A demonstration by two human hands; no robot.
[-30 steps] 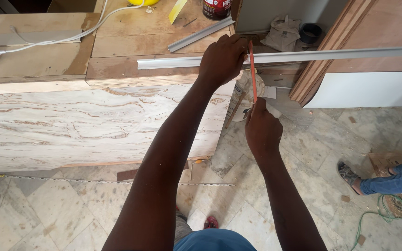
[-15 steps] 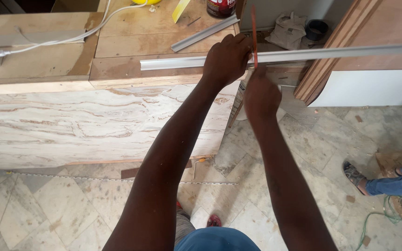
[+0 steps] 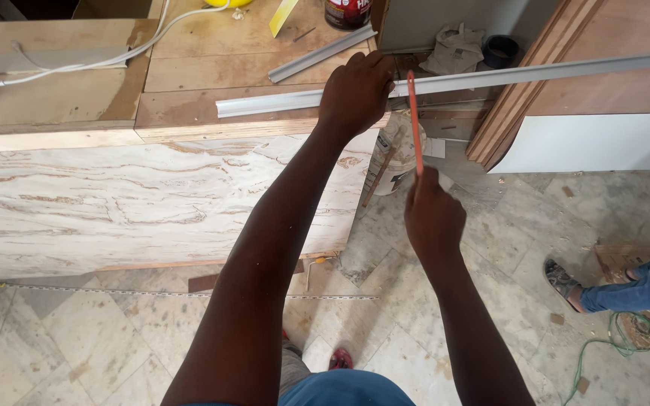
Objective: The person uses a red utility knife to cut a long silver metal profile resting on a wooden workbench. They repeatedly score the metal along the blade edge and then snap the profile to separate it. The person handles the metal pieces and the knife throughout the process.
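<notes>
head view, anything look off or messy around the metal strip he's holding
Mostly clutter. A measuring tape lies stretched across the floor tiles below the bench, and a green cord trails loose near another person's foot. The long metal strip overhangs the bench, pinned only by the left hand.

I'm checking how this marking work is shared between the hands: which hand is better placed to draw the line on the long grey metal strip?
The right hand: it holds the orange pencil, tip at the long grey metal strip. The left hand presses that strip down.
</notes>
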